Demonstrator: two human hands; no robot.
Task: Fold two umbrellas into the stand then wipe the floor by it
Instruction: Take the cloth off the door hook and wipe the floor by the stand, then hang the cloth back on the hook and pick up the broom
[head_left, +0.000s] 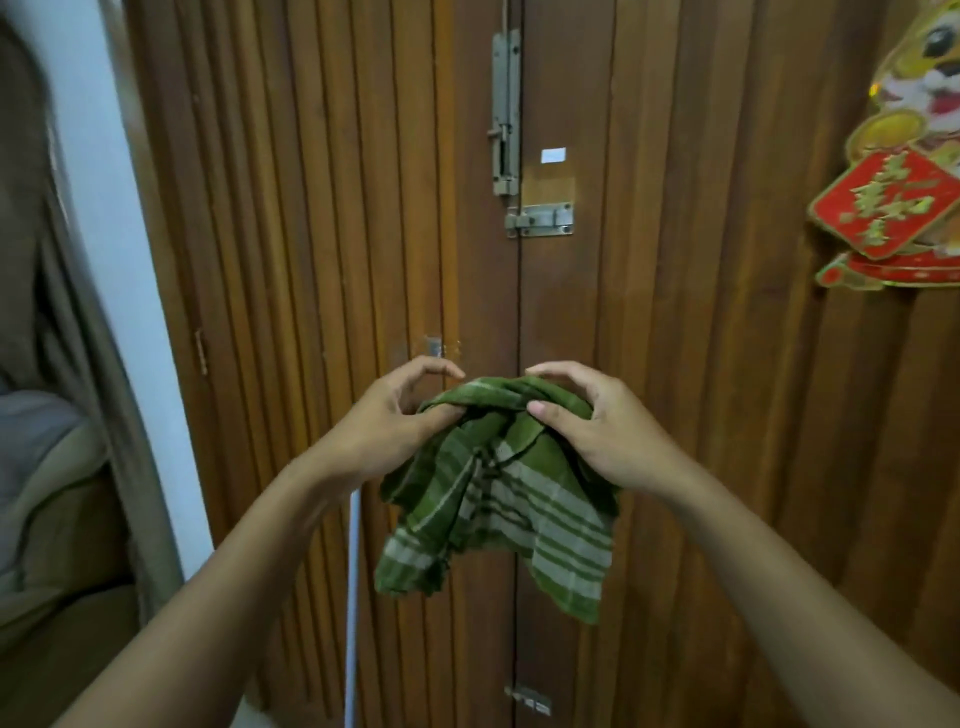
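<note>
Your left hand (395, 415) and right hand (582, 431) pinch the green cloth (498, 499) with curled fingers (545, 408), bunching it, likely for floor wiping.

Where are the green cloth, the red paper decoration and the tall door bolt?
green cloth (519, 499): head view, striped hanging middle.
red paper decoration (888, 205): head view, red sign part.
tall door bolt (506, 111): head view, upright metal plate.

The cloth (498, 493) in front of the door (311, 260) is soft woven fabric, matt and crumpled. The door is brown wood with long grooves and a slight shine. The tall bolt (506, 111) on it is dull grey metal. The decoration (893, 208) on the door's right side looks like glossy paper.
</note>
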